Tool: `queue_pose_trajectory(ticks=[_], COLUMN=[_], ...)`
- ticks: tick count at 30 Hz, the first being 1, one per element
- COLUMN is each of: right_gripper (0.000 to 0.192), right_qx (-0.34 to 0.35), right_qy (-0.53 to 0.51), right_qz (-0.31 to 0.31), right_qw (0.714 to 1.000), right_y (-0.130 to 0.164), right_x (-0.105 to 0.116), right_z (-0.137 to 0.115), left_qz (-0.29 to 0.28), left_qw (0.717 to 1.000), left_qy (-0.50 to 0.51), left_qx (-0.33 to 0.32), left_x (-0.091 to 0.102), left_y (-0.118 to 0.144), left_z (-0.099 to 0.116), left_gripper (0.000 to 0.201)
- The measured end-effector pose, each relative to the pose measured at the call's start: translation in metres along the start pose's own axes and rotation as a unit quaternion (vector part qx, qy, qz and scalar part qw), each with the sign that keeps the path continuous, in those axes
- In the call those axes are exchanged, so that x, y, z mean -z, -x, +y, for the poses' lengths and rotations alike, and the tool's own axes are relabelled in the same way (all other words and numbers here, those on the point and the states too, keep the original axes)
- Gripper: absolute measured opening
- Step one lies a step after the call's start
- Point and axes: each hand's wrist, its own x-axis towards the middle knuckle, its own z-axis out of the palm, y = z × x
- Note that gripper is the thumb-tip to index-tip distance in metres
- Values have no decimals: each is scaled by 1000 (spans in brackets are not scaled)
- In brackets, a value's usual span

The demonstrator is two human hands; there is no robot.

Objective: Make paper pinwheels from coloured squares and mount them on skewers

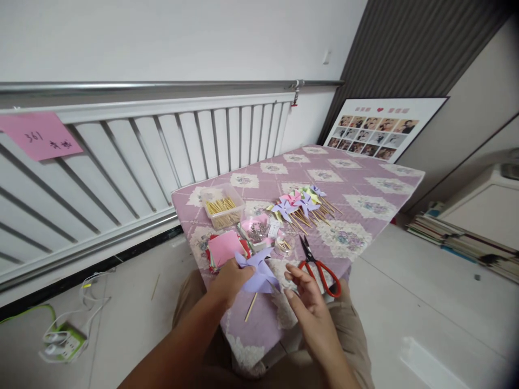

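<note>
My left hand (232,281) is closed on a purple paper pinwheel (259,275), pinching one side of it. A short wooden stick (251,308) points down from the pinwheel toward me. To the right, my right hand (310,302) is open, fingers and thumb apart, with nothing visible between them. Close beside that hand lie scissors with red handles (322,270), blades pointing away. Behind my left hand sits a stack of square paper sheets (225,247), pink on top. A container of small metal pins (257,229) and a small round dish (284,245) stand behind the pinwheel.
A clear plastic box of wooden sticks (222,205) stands at the table's left. Finished pinwheels (302,205) lie piled farther back on the patterned tablecloth (320,175). A photo board (368,129) leans at the far end. A radiator (227,138) runs along the wall.
</note>
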Motion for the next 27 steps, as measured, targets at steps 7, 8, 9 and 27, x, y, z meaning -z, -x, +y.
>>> queue_pose_trajectory(ticks=[7, 8, 9, 27], right_gripper=[32, 33, 34, 16], right_qx=[152, 165, 174, 116], right_qy=[262, 281, 296, 243], right_qz=[-127, -133, -136, -81], right_qw=[945, 936, 929, 960], right_y=[-2, -2, -2, 1], right_x=[4, 3, 2, -15], right_z=[-21, -22, -23, -26], left_qz=[-79, -81, -82, -88], left_qw=[993, 993, 992, 987], left_qy=[-72, -77, -81, -101], left_qx=[-45, -48, -51, -91], left_x=[6, 6, 6, -6], left_y=[-1, 0, 1, 12], left_z=[8, 9, 9, 13], left_gripper=[14, 13, 12, 9])
